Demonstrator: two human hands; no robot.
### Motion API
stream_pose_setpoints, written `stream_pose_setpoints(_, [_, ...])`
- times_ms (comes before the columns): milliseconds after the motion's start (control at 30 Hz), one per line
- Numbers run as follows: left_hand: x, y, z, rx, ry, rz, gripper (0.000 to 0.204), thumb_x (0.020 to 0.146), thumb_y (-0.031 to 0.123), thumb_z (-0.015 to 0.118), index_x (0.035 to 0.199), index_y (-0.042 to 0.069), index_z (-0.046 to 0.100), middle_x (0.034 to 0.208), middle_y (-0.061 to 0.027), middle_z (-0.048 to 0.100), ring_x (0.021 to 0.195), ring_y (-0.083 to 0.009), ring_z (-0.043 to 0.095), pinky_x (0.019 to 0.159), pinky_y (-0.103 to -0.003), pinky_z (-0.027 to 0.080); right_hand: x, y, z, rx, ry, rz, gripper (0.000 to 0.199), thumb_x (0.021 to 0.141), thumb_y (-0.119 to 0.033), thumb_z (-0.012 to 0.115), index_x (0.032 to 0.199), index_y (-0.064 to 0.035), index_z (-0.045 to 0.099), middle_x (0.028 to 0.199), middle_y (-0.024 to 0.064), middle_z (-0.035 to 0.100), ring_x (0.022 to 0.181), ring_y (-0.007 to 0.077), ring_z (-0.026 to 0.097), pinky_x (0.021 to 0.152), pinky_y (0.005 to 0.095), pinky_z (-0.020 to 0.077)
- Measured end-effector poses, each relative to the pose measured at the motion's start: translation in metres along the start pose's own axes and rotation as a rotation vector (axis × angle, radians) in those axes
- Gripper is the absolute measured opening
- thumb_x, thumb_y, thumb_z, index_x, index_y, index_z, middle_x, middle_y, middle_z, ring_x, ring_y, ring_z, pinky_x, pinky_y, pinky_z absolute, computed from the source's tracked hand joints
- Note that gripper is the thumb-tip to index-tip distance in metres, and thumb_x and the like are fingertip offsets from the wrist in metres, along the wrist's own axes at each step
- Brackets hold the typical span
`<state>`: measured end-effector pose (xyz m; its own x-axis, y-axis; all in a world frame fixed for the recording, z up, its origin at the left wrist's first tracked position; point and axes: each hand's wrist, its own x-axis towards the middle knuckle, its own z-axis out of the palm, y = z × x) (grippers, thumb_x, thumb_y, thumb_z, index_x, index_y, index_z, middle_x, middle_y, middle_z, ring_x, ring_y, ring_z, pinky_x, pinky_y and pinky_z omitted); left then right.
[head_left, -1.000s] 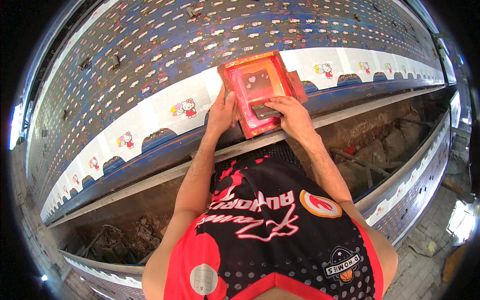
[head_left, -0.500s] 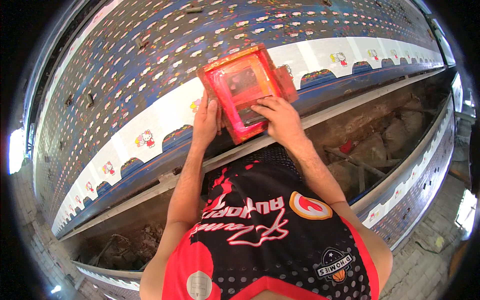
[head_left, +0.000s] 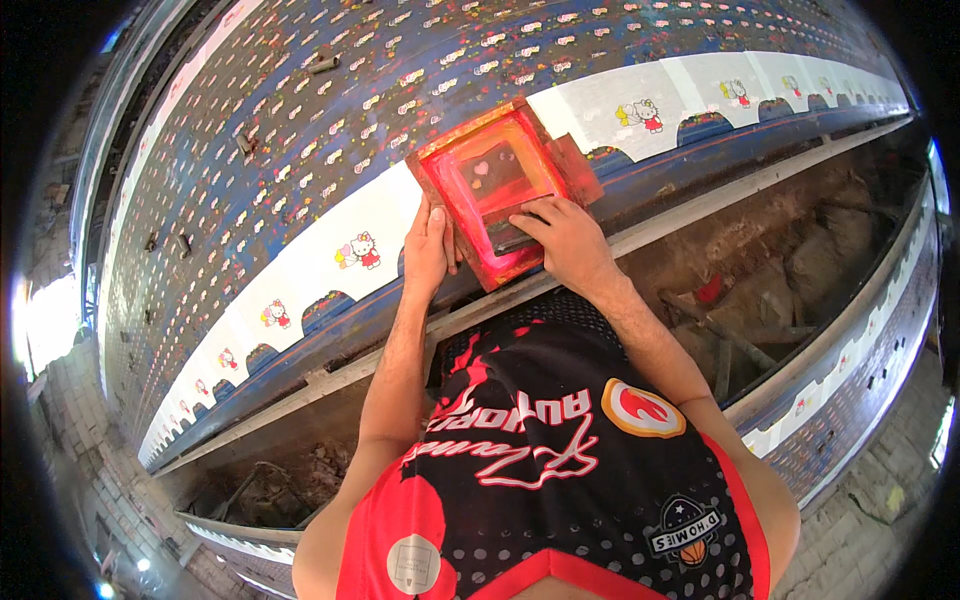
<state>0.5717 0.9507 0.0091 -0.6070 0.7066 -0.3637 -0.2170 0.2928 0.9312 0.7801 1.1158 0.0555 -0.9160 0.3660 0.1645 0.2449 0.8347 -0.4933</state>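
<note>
Left hand (head_left: pixel 428 250) gripping red frame (head_left: pixel 470 131) at left, right hand (head_left: pixel 568 243) bent, grasping dark block (head_left: pixel 514 241)

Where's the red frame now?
In head view, upper centre, the red frame lies over the white strip, left hand at its left edge, right hand at lower right.

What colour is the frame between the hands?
The frame is mostly red, with pink and orange patches inside. It shows best in the head view.
</note>
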Motion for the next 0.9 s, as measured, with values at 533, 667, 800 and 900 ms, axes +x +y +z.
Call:
stream_pose_setpoints(533, [-0.005, 0.013, -0.005, 0.125, -0.015, -0.089, 0.065, 0.121, 0.039, 0.045, 0.18, 0.018, 0.026, 0.071, -0.0025, 0.059, 0.055, -0.0131, 0.061, 0.045, -0.029, 0.051, 0.101, 0.017, -0.026, 0.155, -0.132, -0.013, 0.042, 0.091, 0.003, 0.066, 0.127, -0.0129, 0.08, 0.125, 0.0118, 0.08, 0.119, 0.0355, 0.073, 0.103, 0.0465, 0.0582])
stream_pose_setpoints(667, [-0.002, 0.017, -0.003, 0.084, -0.051, -0.049, 0.065, 0.121, 0.039, 0.046, 0.18, 0.018, 0.027, 0.072, -0.0037, 0.062, 0.055, -0.013, 0.061, 0.046, -0.029, 0.051, 0.142, 0.035, -0.011, 0.017, -0.226, 0.12, 0.043, 0.092, 0.001, 0.069, 0.13, -0.0183, 0.08, 0.126, 0.0124, 0.08, 0.118, 0.0376, 0.073, 0.101, 0.0478, 0.0588])
stream_pose_setpoints(800, [-0.005, 0.005, -0.007, 0.056, -0.038, 0.001, 0.067, 0.121, 0.039, 0.048, 0.18, 0.015, 0.027, 0.072, -0.0037, 0.063, 0.054, -0.0124, 0.06, 0.046, -0.03, 0.051, 0.114, 0.01, -0.021, 0.057, -0.239, 0.071, 0.048, 0.091, 0.003, 0.069, 0.133, -0.016, 0.079, 0.127, 0.0132, 0.079, 0.122, 0.0372, 0.071, 0.105, 0.049, 0.058])
stream_pose_setpoints(900, [0.0, -0.005, -0.007, 0.063, -0.028, 0.006, 0.067, 0.121, 0.039, 0.049, 0.179, 0.013, 0.027, 0.07, -0.0031, 0.062, 0.053, -0.0119, 0.059, 0.046, -0.03, 0.051, 0.057, 0.012, -0.004, -0.003, -0.159, 0.035, 0.05, 0.087, 0.006, 0.068, 0.132, -0.0139, 0.08, 0.127, 0.0129, 0.077, 0.124, 0.0357, 0.07, 0.107, 0.0478, 0.0576])
